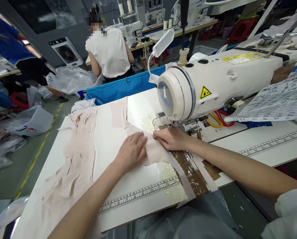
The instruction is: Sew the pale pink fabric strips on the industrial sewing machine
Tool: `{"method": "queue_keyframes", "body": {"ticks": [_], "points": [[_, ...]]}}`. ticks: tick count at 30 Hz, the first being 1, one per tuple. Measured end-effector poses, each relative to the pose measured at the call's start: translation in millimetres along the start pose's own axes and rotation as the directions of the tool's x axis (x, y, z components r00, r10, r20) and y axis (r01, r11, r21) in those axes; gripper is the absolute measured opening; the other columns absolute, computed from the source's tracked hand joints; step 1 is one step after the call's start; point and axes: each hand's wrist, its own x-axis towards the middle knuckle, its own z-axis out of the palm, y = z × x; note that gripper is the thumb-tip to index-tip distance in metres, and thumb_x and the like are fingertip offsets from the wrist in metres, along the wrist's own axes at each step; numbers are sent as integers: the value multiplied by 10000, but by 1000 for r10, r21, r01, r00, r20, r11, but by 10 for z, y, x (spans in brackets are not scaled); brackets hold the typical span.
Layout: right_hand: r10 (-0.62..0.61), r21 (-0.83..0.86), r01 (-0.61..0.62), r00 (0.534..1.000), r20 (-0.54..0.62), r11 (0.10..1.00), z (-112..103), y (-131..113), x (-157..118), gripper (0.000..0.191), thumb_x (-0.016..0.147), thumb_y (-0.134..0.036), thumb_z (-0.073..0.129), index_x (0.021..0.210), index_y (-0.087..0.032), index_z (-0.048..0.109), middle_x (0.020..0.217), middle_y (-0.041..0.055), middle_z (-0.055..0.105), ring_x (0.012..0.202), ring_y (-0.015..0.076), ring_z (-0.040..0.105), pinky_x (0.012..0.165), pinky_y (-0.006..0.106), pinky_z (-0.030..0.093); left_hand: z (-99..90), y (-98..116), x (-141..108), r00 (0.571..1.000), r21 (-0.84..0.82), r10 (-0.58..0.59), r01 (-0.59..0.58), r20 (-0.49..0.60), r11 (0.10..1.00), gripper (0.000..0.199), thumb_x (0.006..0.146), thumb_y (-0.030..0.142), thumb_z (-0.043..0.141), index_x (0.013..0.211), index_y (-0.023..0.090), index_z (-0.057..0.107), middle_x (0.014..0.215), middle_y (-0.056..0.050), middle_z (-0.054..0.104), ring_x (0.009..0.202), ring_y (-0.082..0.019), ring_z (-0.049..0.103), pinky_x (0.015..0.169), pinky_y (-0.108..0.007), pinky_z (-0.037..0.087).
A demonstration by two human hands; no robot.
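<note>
A pale pink fabric piece [158, 153] lies on the white sewing table, under the head of a white sewing machine [213, 83]. My right hand [172, 137] is closed, pinching the fabric's edge close to the presser foot area. To its left, my left hand [132, 151] rests on the same piece with fingers bent and drawn together on the cloth; its thumb is mostly hidden. A narrow strip of the fabric runs down toward the table's front edge. The machine head partly hides the needle.
Stacked pink fabric pieces [76, 146] cover the table's left side. Yellow- and red-handled scissors [216, 119] lie behind the machine head. A written paper sheet [275, 99] hangs at right. A blue cloth bin [108, 88] borders the far edge; a person in white [108, 53] sits beyond.
</note>
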Motion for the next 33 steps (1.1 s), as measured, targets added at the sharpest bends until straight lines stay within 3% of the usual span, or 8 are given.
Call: {"method": "queue_keyframes", "body": {"ticks": [8, 15, 22, 33], "points": [[42, 74, -36, 996, -82, 997, 26, 5, -19, 164, 939, -155, 418, 927, -151, 581, 728, 44, 676, 556, 135, 528, 500, 243, 273, 132, 333, 16, 999, 51, 5, -3, -43, 999, 434, 979, 260, 342, 1347, 93, 502, 1379, -166, 540, 1306, -305, 481, 1075, -510, 426], [22, 79, -16, 997, -68, 997, 27, -30, 30, 164, 948, -176, 427, 898, -147, 580, 728, 60, 686, 584, 144, 553, 512, 241, 305, 178, 327, -26, 998, 33, -27, 29, -65, 999, 437, 982, 251, 341, 1361, 96, 491, 1407, -185, 506, 1318, -308, 473, 1063, -515, 436], [17, 42, -15, 999, -40, 999, 22, -6, 16, 182, 945, -157, 424, 984, -145, 601, 836, 77, 722, 673, 166, 599, 542, 248, 319, 198, 330, -24, 998, 49, -37, 39, -41, 998, 457, 978, 272, 343, 1376, 92, 475, 1417, -171, 508, 1337, -310, 452, 1076, -516, 417], [47, -100, -39, 995, 85, 994, -117, -74, -81, 140, 863, -86, 472, 843, -148, 596, 731, 72, 679, 573, 149, 483, 500, 269, 204, 156, 270, -17, 1000, 56, -17, 17, 8, 998, 457, 969, 257, 348, 1397, 150, 469, 1430, -138, 504, 1353, -293, 439, 1054, -521, 433]]}}
